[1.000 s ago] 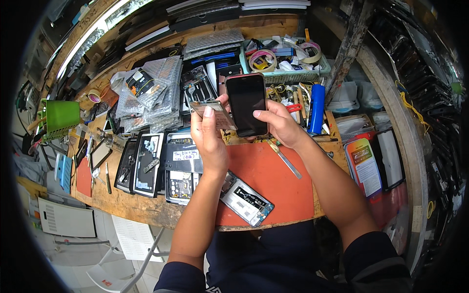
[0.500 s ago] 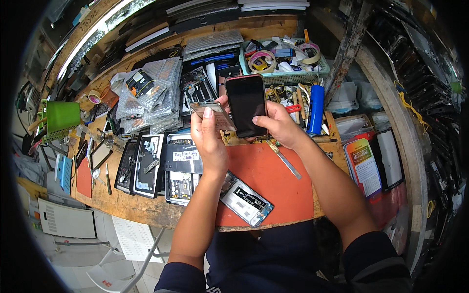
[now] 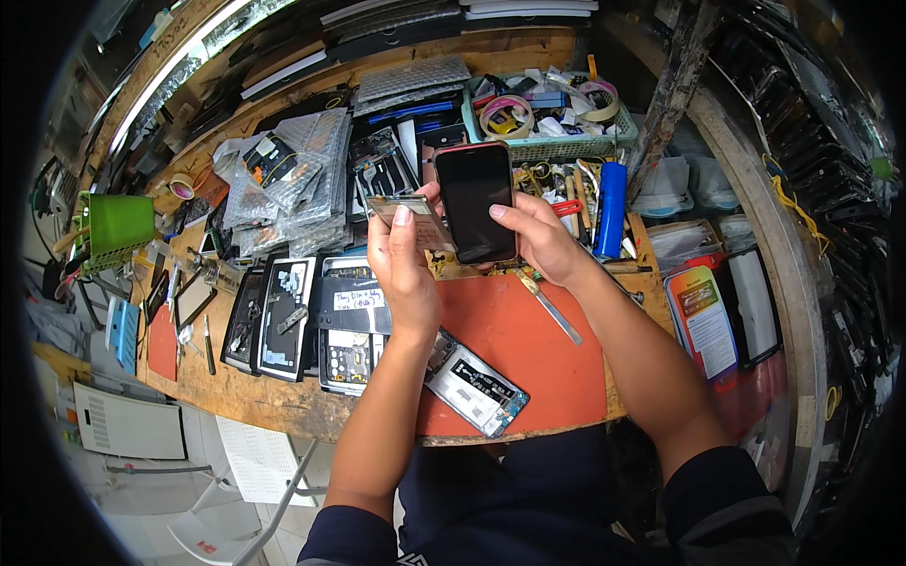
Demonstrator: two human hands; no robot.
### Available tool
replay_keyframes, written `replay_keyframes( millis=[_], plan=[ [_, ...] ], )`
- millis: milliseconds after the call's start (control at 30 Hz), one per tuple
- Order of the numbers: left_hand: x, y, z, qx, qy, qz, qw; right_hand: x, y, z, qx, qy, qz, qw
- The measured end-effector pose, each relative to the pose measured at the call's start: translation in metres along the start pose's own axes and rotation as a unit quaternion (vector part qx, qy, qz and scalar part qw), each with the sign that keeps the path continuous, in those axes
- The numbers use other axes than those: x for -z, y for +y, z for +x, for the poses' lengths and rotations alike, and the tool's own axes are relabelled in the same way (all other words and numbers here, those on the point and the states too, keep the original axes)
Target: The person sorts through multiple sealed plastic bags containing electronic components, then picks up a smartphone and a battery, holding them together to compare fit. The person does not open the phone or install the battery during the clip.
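1. Two forearms are coming up from the lower edge and meeting above the orange mat (image 3: 528, 349) that is lying on the wooden counter (image 3: 274, 401).
2. Nearest the person, an opened phone body (image 3: 475, 384) is lying on the mat's front edge, just beside the left forearm, and a metal tool (image 3: 547, 307) is lying on the mat under the right wrist.
3. The left hand (image 3: 404, 264) is closing its grip, thumb on top, on a small flat card-like part (image 3: 415, 219), holding it against the left edge of the phone.
4. The right hand (image 3: 538, 236) is gripping a dark-screened phone (image 3: 475, 200) with a red rim, fingers wrapping its right side, and is holding it upright above the counter.
5. Left of the hands, several phone frames (image 3: 283, 316) are lying side by side.
6. Farther back, a blue cylinder (image 3: 612, 208) is standing beside a green basket (image 3: 547, 146) of tape rolls.
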State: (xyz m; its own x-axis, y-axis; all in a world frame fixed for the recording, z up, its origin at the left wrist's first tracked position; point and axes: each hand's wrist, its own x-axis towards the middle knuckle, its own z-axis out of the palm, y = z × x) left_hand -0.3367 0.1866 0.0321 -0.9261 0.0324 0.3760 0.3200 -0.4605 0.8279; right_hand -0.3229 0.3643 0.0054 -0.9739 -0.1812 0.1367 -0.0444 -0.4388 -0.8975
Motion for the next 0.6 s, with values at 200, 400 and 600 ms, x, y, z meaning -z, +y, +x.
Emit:
replay_keyframes(
  millis=[200, 400, 600],
  plan=[
    [0.0024, -0.002, 0.0017, -0.005, 0.012, 0.043, 0.999, 0.0006, 0.0001, 0.0, -0.007, -0.012, 0.026, 1.0],
    [0.0019, -0.0018, 0.0024, -0.009, 0.009, 0.05, 0.999, 0.002, 0.0012, 0.0031, -0.014, -0.014, 0.048, 0.999],
    [-0.0004, 0.0013, 0.0014, -0.001, 0.009, 0.048, 0.999, 0.0006, 0.0022, 0.0031, -0.003, -0.011, 0.062, 0.998]
  ],
)
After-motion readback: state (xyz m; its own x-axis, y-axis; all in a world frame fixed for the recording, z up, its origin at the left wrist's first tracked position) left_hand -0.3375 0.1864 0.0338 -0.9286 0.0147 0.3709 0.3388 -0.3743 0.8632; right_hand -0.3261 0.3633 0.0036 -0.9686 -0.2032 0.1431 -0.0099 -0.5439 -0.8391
